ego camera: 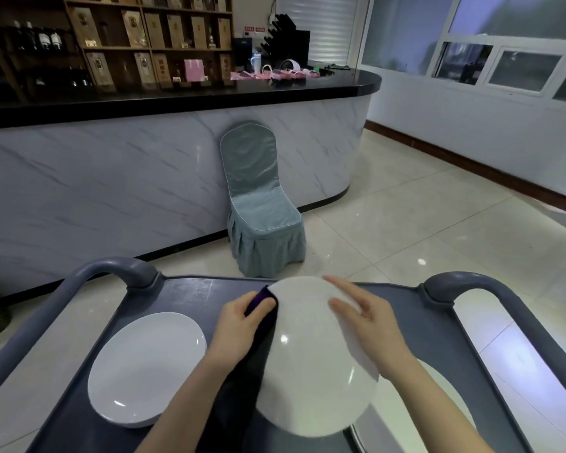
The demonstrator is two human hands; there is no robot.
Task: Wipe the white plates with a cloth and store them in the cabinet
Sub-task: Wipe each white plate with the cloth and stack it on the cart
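Grey cart top [193,295]: left hand [239,328] clutches purple cloth [258,297] at white plate [307,371] left rim; right hand [370,328] flat, fingers straight, on plate face.

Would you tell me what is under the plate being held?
The dark cloth hangs under its left edge; another white plate peeks out at right. The cart directly beneath is hidden.

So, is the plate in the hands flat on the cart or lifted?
Lifted and tilted. The left hand grips the plate by its rim through the cloth; the right hand lies flat on it.
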